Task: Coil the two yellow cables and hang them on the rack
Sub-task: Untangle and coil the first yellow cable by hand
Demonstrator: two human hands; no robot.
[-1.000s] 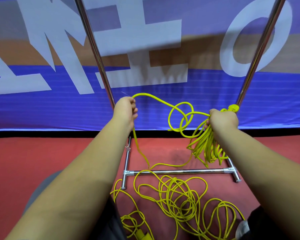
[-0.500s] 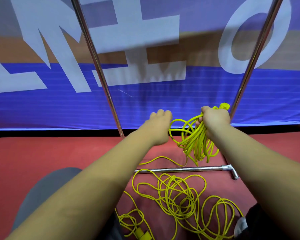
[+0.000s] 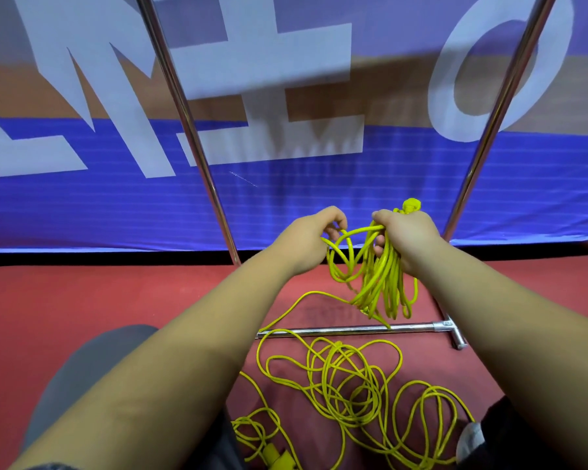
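My right hand (image 3: 409,237) grips a bundle of yellow cable loops (image 3: 384,283) that hangs down from the fist, with a knotted yellow end (image 3: 411,205) sticking out above it. My left hand (image 3: 308,239) is close beside it and pinches a loop of the same cable (image 3: 342,252). A loose strand runs from the bundle down to the floor. More yellow cable (image 3: 350,381) lies tangled on the red floor below, with a yellow plug (image 3: 279,457) at the bottom edge. The chrome rack's left post (image 3: 184,120), right post (image 3: 499,106) and base bar (image 3: 353,330) stand behind my hands.
A blue, brown and white banner (image 3: 286,184) hangs right behind the rack. The red floor (image 3: 82,300) stretches to the left. My knee in grey fabric (image 3: 82,378) shows at the lower left, and dark fabric with a shoe (image 3: 472,442) at the lower right.
My left hand has swung from beside the left post rightward to the bundle, bringing a length of cable with it as a new loop. My right hand has stayed in place with the bundle.
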